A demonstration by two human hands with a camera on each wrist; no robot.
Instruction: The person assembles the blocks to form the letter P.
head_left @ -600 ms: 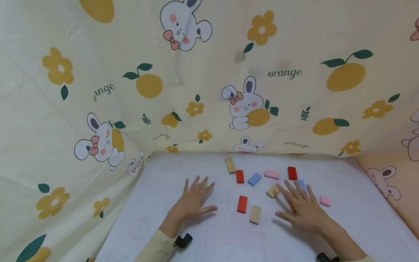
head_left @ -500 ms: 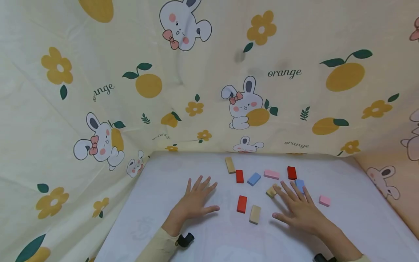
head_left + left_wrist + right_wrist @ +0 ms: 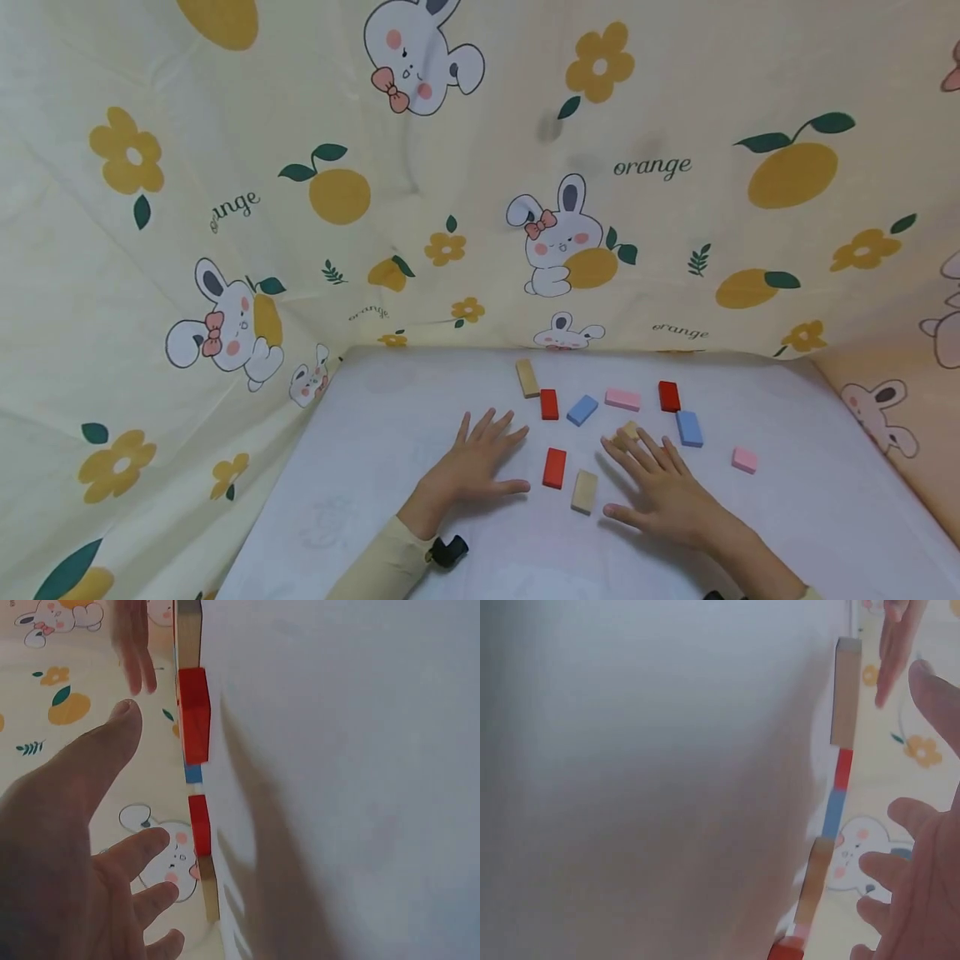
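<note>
My left hand (image 3: 476, 462) hovers above the white table with its fingers spread, holding nothing. Nearest to it are a red block (image 3: 554, 468) and a tan block (image 3: 584, 492), lying just to its right. My right hand (image 3: 667, 500) is also spread and holds nothing. Its fingertips pass over another tan block (image 3: 630, 430), which is partly covered. A blue block (image 3: 689, 428) lies beyond that hand. In the left wrist view the thumb of the left hand (image 3: 67, 802) points toward a red block (image 3: 195, 716). The right wrist view has a tan block (image 3: 846, 694) beside the right hand (image 3: 930, 877).
Farther back lie a tan block (image 3: 527, 379), a red block (image 3: 549, 404), a blue block (image 3: 582, 410), a pink block (image 3: 622, 400) and a red block (image 3: 669, 396). A small pink block (image 3: 745, 460) lies at the right. A printed cloth (image 3: 487, 183) surrounds the table (image 3: 360, 433).
Both hands have moved inward toward each other, the left one rightward and the right one leftward and slightly nearer. The blue block at the right is now uncovered. The blocks stay put.
</note>
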